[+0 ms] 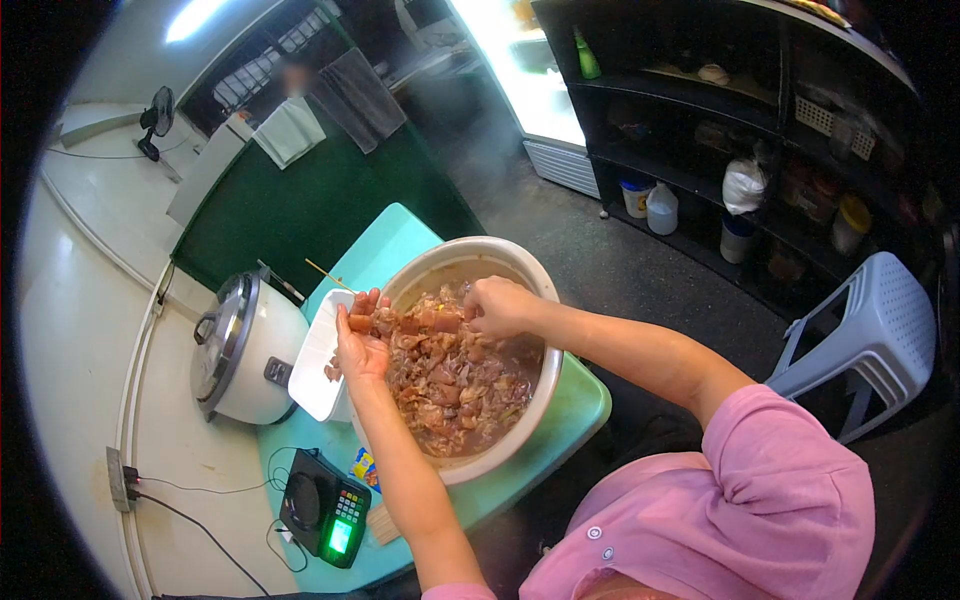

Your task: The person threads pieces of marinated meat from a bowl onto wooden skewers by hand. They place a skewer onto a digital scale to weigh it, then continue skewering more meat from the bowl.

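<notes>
A large round white basin (548,385) is full of cut raw meat (440,385) in brownish liquid. Above its left side, my left hand (362,345) is palm up, its thumb and fingers curled about a row of meat pieces (430,320). A thin wooden skewer (328,274) sticks out beyond those fingers; whether it runs through the meat is hidden. My right hand (500,308) is over the basin at the row's other end, fingers pinched together, what they grip hidden. Beside my left hand is a white tray (318,385) with a few meat bits in it.
The basin stands on a turquoise table (590,400). Also there are a rice cooker (255,350), a digital scale (325,510) with a lit display, a small packet (365,466) and a bundle of sticks (382,522). A grey plastic stool (870,320) and dark shelves (680,100) are to the right.
</notes>
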Tool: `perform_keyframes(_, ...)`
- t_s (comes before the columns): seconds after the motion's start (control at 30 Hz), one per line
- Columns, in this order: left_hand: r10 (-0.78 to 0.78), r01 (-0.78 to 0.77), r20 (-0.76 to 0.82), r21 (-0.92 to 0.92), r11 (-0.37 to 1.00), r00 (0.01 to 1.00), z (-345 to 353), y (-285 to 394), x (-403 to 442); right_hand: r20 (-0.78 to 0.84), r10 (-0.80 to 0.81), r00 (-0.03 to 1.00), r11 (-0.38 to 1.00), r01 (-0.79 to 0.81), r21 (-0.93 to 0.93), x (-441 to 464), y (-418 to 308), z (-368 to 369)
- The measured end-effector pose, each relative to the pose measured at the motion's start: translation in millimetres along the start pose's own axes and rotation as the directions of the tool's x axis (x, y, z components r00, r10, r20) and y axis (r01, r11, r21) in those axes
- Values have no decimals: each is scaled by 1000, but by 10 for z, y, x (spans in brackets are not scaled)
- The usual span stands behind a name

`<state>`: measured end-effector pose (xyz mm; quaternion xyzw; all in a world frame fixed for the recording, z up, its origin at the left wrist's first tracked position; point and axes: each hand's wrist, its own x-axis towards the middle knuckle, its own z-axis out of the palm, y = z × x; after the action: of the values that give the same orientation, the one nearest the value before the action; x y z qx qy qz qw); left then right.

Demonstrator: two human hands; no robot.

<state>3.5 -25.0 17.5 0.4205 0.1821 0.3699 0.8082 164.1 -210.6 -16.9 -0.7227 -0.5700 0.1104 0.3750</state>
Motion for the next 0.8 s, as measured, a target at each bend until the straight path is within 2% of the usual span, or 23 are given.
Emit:
perform_keyframes(0.33,8,-8,9,29,1000,1000,-78,-23,62,-14,0,1000,1000,0,1,-3,-7,1)
perform_keyframes(0.4,-33,36,62,-48,998,998,-81,6,45,-5,8,1000,1000,-8,4,-4,-19,-10)
perform_keyframes(0.5,-37,42,73,-71,997,997,-80,12,27,-1,3,1000,1000,-3,9,0,-11,-7)
perform_keyframes(0.8,-21,23,45,-42,999,999,-80,0,40,5,14,1000,1000,-14,14,6,-4,-2)
